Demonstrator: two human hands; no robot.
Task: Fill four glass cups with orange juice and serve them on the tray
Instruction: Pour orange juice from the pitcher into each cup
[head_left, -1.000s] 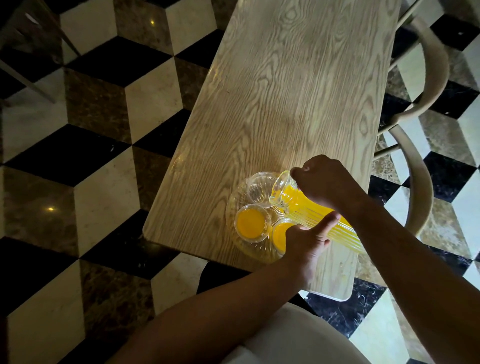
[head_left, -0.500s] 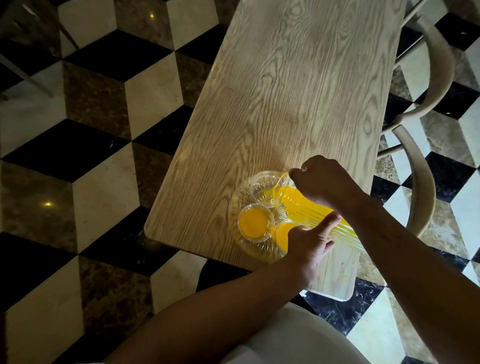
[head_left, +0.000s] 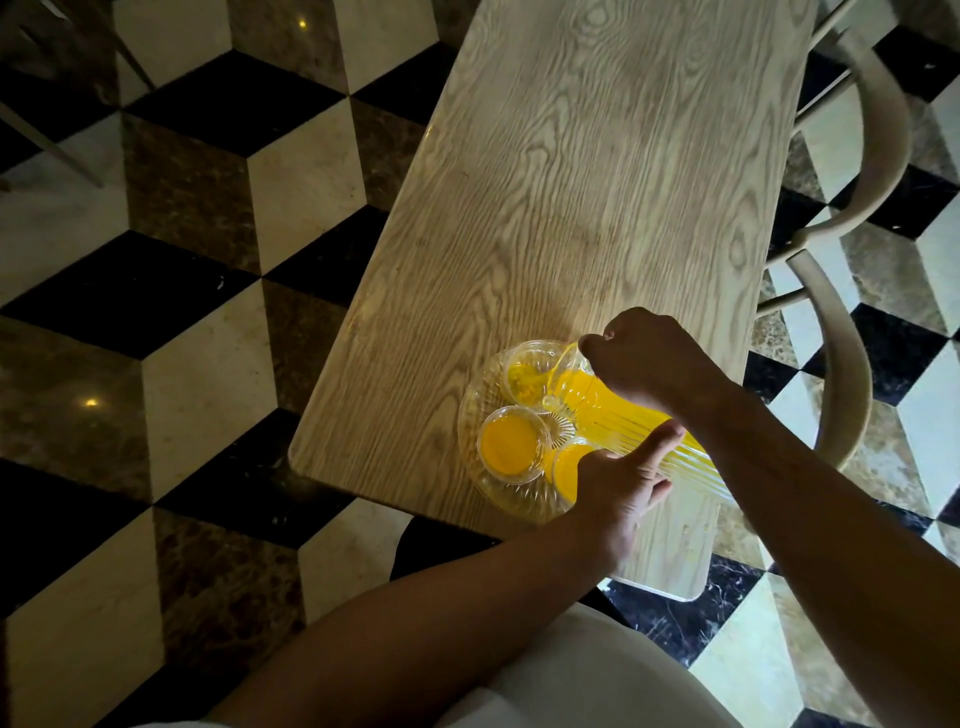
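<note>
A round clear glass tray (head_left: 480, 384) sits near the front left corner of the wooden table (head_left: 597, 182). On it stand a full cup of orange juice (head_left: 511, 451), a second full cup (head_left: 563, 470) partly behind my left hand, and a far cup (head_left: 527, 382) with juice streaming into it. A ribbed glass pitcher of orange juice (head_left: 613, 415) is tipped low, its spout over the far cup. My right hand (head_left: 644, 358) grips the pitcher near its top. My left hand (head_left: 623, 480) steadies the pitcher's body from below. A fourth cup is not visible.
Two pale wooden chairs (head_left: 878, 156) stand along the table's right side. The table's front edge (head_left: 665, 592) is close to my body. A black, white and brown cube-pattern floor (head_left: 182, 312) lies to the left. Dark chair legs (head_left: 47, 145) show at the far left.
The pitcher has tipped further down and juice now runs into the far cup, which held none a second ago. Both hands stay on the pitcher.
</note>
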